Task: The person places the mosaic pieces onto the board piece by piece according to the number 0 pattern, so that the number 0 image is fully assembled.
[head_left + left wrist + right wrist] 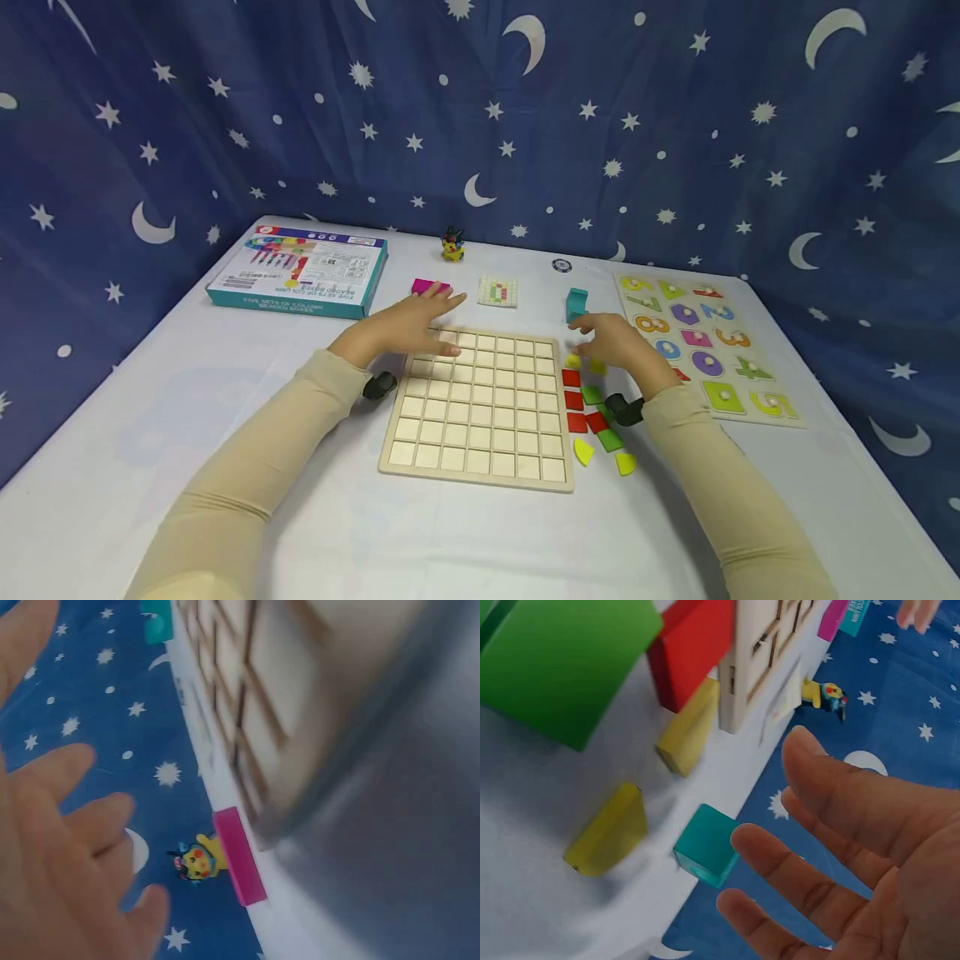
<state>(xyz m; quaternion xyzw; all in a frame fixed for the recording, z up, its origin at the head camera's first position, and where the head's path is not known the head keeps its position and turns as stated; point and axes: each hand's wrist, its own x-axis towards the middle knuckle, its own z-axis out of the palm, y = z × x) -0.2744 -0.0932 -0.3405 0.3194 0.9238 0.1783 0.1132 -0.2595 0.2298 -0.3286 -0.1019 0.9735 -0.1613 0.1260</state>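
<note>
Left hand (401,327) flat, fingers spread, over upper-left corner of wooden grid board (480,408) at frame centre. Right hand (618,346) spread, empty, above yellow pieces (585,363) beside board's right edge.

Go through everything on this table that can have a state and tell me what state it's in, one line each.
Grid board: flat on the table, every cell shown is bare.
Left hand: open, fingers spread over the board's far left corner.
Right hand: open, holding nothing, above the loose coloured blocks.
Teal block: standing beyond the board.
Number puzzle: pieces seated.
Box: closed, lying flat.
</note>
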